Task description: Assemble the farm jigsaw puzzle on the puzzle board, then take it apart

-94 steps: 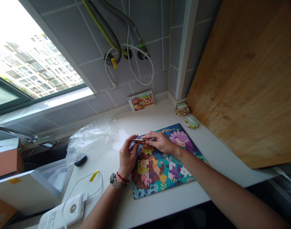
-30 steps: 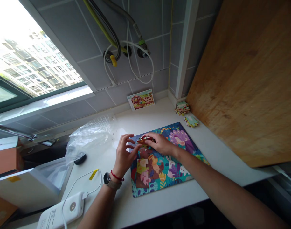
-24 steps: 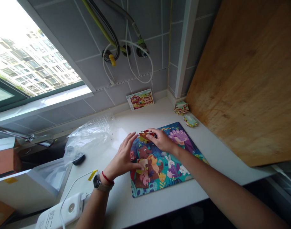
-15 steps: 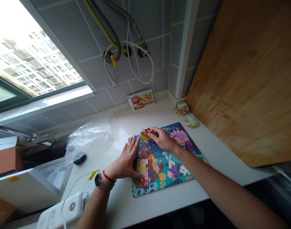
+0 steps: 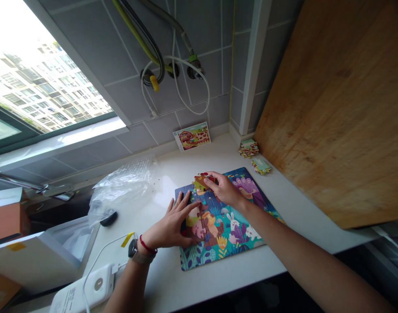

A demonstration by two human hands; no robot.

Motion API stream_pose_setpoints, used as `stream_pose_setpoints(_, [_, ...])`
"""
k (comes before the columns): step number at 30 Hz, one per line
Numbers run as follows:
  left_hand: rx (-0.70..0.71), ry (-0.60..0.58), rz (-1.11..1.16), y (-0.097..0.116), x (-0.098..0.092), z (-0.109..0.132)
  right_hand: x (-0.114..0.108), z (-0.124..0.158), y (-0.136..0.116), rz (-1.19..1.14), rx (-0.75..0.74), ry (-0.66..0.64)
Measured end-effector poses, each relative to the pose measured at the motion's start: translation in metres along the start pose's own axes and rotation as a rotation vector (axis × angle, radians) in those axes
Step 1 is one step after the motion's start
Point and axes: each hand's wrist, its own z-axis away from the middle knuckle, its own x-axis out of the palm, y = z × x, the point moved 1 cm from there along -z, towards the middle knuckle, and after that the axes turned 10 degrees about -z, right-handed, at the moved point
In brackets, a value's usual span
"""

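A colourful animal puzzle board (image 5: 241, 224) lies on the white counter, with rabbits, a peacock and plants on it. My right hand (image 5: 223, 189) pinches a few brown and green puzzle pieces (image 5: 200, 182) just over the board's upper left part. Fingers spread, my left hand (image 5: 172, 221) rests at the board's left edge and holds nothing. Close to its fingertips, joined pieces with a pink pig (image 5: 199, 228) lie on the board; my thumb is near their lower left side.
Two piles of loose pieces (image 5: 249, 148) (image 5: 261, 166) sit by the wooden panel (image 5: 336, 113). A farm picture card (image 5: 192, 136) leans on the tiled wall. Left are a plastic bag (image 5: 122, 187), a white power bank (image 5: 84, 289) with cable, and boxes.
The pieces in my right hand have turned slightly and moved a little to the right. My left hand's index finger has shifted right over the board, spreading away from the other fingers.
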Motion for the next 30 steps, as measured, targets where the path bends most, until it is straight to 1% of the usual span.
stream_pose_setpoints(2, [-0.038, 0.053, 0.023, -0.002, 0.000, -0.004, 0.000, 0.000, 0.000, 0.004, 0.003, 0.012])
stream_pose_setpoints(4, [-0.067, 0.133, 0.055, -0.005, -0.002, -0.008, -0.001, 0.000, 0.000, 0.011, 0.006, 0.029])
stream_pose_setpoints(7, [-0.068, 0.267, 0.116, -0.007, -0.006, -0.011, -0.002, 0.000, 0.000, 0.023, 0.008, 0.055])
stream_pose_setpoints(9, [-0.055, 0.320, 0.143, -0.007, -0.008, -0.011, -0.003, 0.001, -0.001, 0.029, 0.007, 0.059])
stream_pose_setpoints(11, [-0.049, 0.328, 0.159, -0.006, -0.011, -0.010, -0.003, 0.000, -0.002, 0.031, 0.006, 0.056])
stream_pose_setpoints(16, [-0.021, 0.275, 0.187, 0.000, -0.014, -0.008, -0.002, 0.001, -0.005, 0.034, 0.010, 0.054])
stream_pose_setpoints(19, [0.005, 0.263, 0.175, 0.006, -0.015, -0.009, -0.002, 0.001, -0.006, 0.033, 0.015, 0.052])
stream_pose_setpoints(24, [0.025, 0.304, 0.134, 0.012, -0.017, -0.012, -0.003, 0.001, -0.004, 0.033, 0.018, 0.055])
stream_pose_setpoints(30, [0.027, 0.325, 0.117, 0.012, -0.018, -0.013, -0.002, 0.000, -0.004, 0.030, 0.007, 0.053])
